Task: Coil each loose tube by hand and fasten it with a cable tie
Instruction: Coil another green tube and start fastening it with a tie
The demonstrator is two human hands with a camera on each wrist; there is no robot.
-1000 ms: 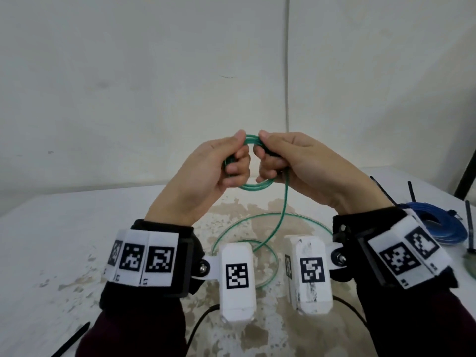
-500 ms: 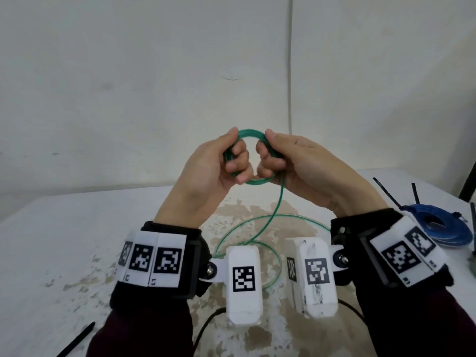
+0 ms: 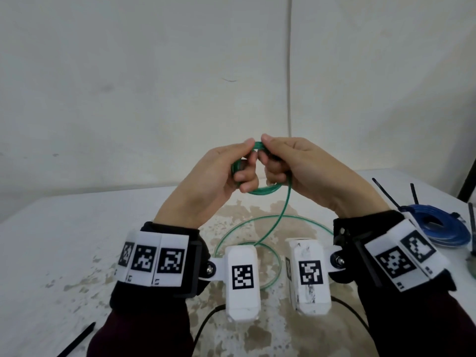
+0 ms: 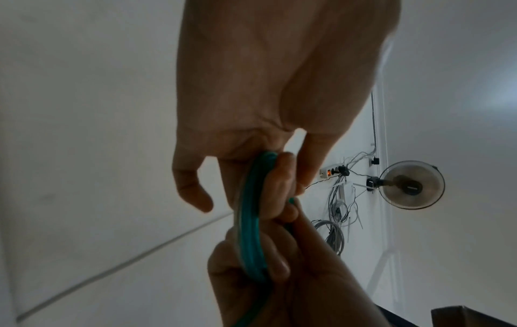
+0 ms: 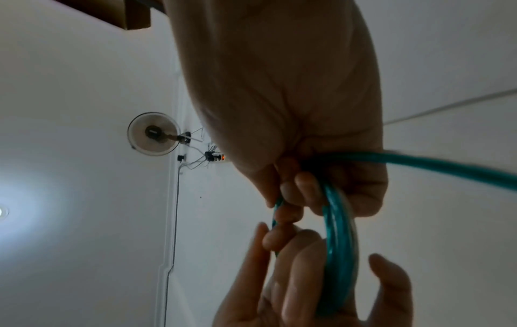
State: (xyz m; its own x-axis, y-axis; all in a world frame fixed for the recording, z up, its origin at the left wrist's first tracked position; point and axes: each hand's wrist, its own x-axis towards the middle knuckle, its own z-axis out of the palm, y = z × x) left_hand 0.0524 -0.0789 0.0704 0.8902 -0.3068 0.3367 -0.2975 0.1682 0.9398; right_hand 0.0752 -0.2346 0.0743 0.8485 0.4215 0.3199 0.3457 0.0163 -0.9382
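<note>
Now, live from over the bench:
Table (image 3: 77, 240): white and stained, it carries the slack, which still lies in big loops behind the wrist cameras.
Blue coil (image 3: 438, 229): at the far right, already wound and lying flat with black cable ties (image 3: 383, 191) beside it. Whether it is tied I cannot tell.
Loose tie (image 3: 77, 338): one black strip sits at the near left edge, well apart from the hands.
Green tube (image 3: 262, 192): a small coil of a few turns is held up in mid-air between both hands, and one strand drops from it to the loops on the table.
Left hand (image 3: 206, 181): fingers curl through the ring and the thumb clamps the top, so it grips the coil's left side.
Right hand (image 3: 304, 171): thumb and curled fingers pinch the right side, and the free strand runs out under this hand.
Doing it well: my read is that the left hand should hold the stack still while the right feeds slack up turn by turn, each turn matching the ring's size. Let the tube roll rather than forcing a twist, or it could kink or spring open.
Containers: none in view, so nothing to report inside any.
</note>
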